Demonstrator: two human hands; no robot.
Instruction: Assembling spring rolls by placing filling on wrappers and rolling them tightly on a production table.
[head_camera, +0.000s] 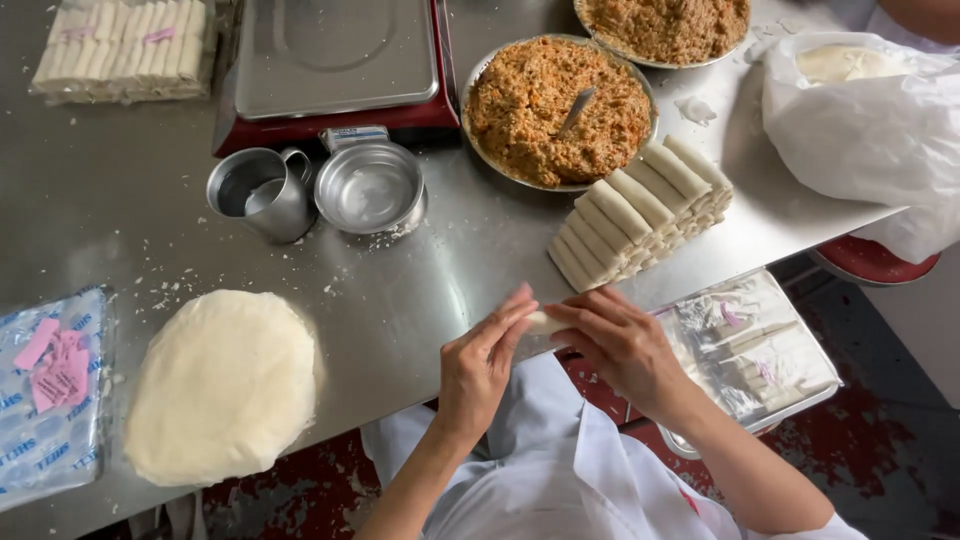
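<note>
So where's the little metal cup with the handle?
In the head view, the metal cup stands upper left on the steel table, touching the round metal bowl, just below the scale.

Steel worktable (130, 200) fills most of the view, surface dull grey, dusted with flour crumbs, soft even light with faint reflections. Below its near edge, worn dark floor (880, 460) with red patches, paint chipped. Far right, red round seat (875, 262), probably a stool, partly hidden under the table.
</note>
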